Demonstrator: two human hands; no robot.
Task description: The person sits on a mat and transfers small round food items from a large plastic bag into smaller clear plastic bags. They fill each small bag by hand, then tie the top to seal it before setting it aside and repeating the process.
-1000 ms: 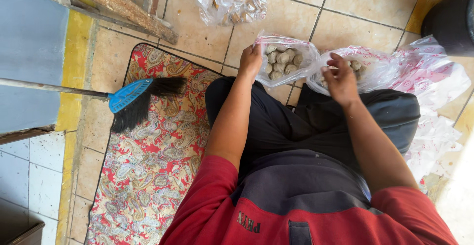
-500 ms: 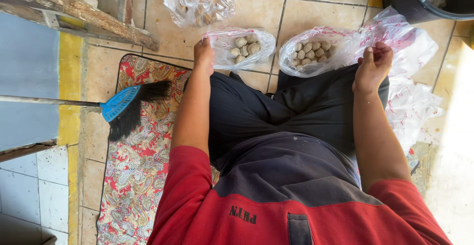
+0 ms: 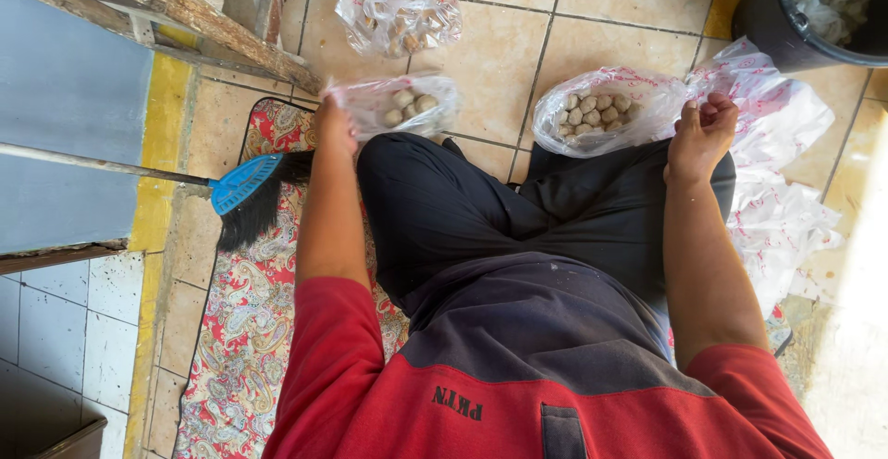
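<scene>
Two hands: left hand (image 3: pixel 335 118) grips small bag (image 3: pixel 402 105) on floor; right hand (image 3: pixel 703 130) curled loosely, apparently empty, beside larger bag (image 3: pixel 606 109). Step: bagging; next needs steady grip.

I can't see left hand (image 3: pixel 335 128) fingers: motion-blurred at 11 o'clock, grip on small clear bag (image 3: pixel 400 105) unclear. Right hand (image 3: pixel 701 133) curled, palm contents hidden. Black bucket (image 3: pixel 814 10) cut off at 1 o'clock edge. Broom (image 3: pixel 242 191) handle runs off at 9 o'clock. My legs hide mat (image 3: pixel 250 320) centre.

Three clear plastic bags (image 3: pixel 400 105) (image 3: pixel 606 110) (image 3: pixel 400 6) on tiled floor.
</scene>
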